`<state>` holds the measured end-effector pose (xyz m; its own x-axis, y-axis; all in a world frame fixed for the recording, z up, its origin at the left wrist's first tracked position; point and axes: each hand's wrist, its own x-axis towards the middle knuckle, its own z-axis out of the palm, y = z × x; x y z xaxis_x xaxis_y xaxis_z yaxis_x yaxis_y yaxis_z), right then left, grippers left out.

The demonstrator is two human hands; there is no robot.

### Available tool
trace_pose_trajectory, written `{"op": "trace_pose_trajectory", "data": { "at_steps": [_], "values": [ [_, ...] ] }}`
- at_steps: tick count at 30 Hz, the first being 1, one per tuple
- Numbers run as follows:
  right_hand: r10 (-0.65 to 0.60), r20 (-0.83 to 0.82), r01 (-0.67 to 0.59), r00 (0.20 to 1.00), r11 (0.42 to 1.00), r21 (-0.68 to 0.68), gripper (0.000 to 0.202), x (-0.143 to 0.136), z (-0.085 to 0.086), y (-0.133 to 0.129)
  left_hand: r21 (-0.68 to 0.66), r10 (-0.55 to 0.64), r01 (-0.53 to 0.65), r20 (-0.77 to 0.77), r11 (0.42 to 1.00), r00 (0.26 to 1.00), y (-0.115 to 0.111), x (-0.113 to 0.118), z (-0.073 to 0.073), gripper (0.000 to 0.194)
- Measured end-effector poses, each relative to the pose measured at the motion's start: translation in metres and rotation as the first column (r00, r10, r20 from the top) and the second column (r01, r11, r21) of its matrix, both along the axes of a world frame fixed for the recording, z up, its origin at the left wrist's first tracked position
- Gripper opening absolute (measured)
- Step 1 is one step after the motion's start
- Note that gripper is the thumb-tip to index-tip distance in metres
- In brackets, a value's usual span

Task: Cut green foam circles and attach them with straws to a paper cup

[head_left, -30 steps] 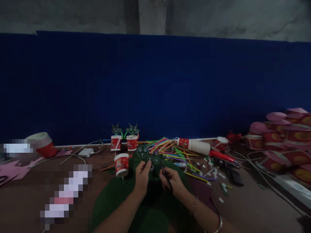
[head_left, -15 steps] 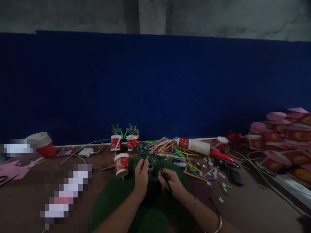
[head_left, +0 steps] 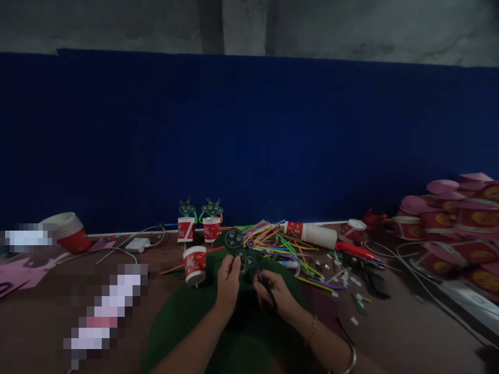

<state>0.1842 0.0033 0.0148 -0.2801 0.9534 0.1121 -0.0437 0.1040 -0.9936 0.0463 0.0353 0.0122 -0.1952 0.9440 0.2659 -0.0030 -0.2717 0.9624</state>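
Pinched in my left hand (head_left: 227, 283) is a dark green paper piece (head_left: 234, 238) with a pale-lined face and small round shapes drawn on it. My right hand (head_left: 279, 294) grips a pair of dark-handled scissors (head_left: 272, 297), whose blades point up at the paper's right edge. Behind my fingers sits a small roll of tape (head_left: 244, 269), partly hidden. A red paper cup (head_left: 195, 265) stands upside down left of the paper. Farther back, two red cups, a left one (head_left: 186, 230) and a right one (head_left: 211, 229), carry green animal cut-outs with straw arms.
Colourful straws (head_left: 268, 232) and a stack of paper cups (head_left: 314, 234) lie at the back, with white paper scraps (head_left: 354, 280) around. Many red cups with pink paper (head_left: 440, 218) pile up at right. A white adapter (head_left: 137, 244) with cables lies left, before a blue partition (head_left: 249, 145).
The green paper has shifted slightly right and turned a little in my left hand. The scissors stay beside its right edge, their angle slightly changed.
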Motion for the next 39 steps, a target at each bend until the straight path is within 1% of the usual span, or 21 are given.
{"op": "trace_pose_trajectory", "data": {
  "at_steps": [4,9,14,17,24,29,32,35,39],
  "values": [
    [0.009,0.009,-0.009,1.000,1.000,-0.004,0.028,0.000,-0.003,0.002,0.001,0.004,-0.004,0.041,1.000,0.999,0.002,-0.001,-0.004,0.036],
    [0.010,0.012,-0.010,1.000,1.000,-0.013,0.027,0.000,-0.005,0.002,-0.012,-0.015,0.017,0.107,1.000,0.994,0.003,-0.001,-0.004,0.033],
    [0.021,0.021,-0.020,1.000,0.999,-0.039,0.028,-0.001,-0.007,0.002,-0.031,0.017,-0.012,0.186,0.999,0.982,0.003,-0.001,-0.005,0.031],
    [0.036,0.025,-0.035,0.999,0.999,-0.041,0.029,-0.001,-0.008,0.003,-0.027,0.022,-0.018,0.172,0.999,0.985,0.003,-0.001,-0.003,0.028],
    [0.044,0.025,-0.043,0.999,0.998,-0.051,0.029,-0.002,-0.004,0.001,-0.016,0.046,-0.045,0.108,0.999,0.993,-0.001,0.001,0.005,0.031],
    [0.049,0.034,-0.046,0.998,0.996,-0.081,0.030,-0.003,-0.004,0.000,0.002,0.040,-0.041,0.082,0.999,0.996,-0.001,0.000,0.005,0.030],
    [0.040,0.037,-0.037,0.999,0.996,-0.080,0.031,-0.003,-0.006,0.001,-0.005,0.039,-0.038,0.106,0.999,0.994,-0.001,0.000,0.005,0.031],
    [0.006,0.037,-0.004,0.999,0.999,-0.051,0.030,-0.003,-0.008,0.003,-0.027,-0.009,0.012,0.120,1.000,0.993,-0.002,0.003,0.006,0.033],
    [-0.025,0.026,0.025,0.999,0.999,-0.024,0.030,-0.003,-0.009,0.004,-0.049,-0.091,0.096,0.085,0.994,0.992,-0.005,0.006,0.006,0.033]
  ]
}}
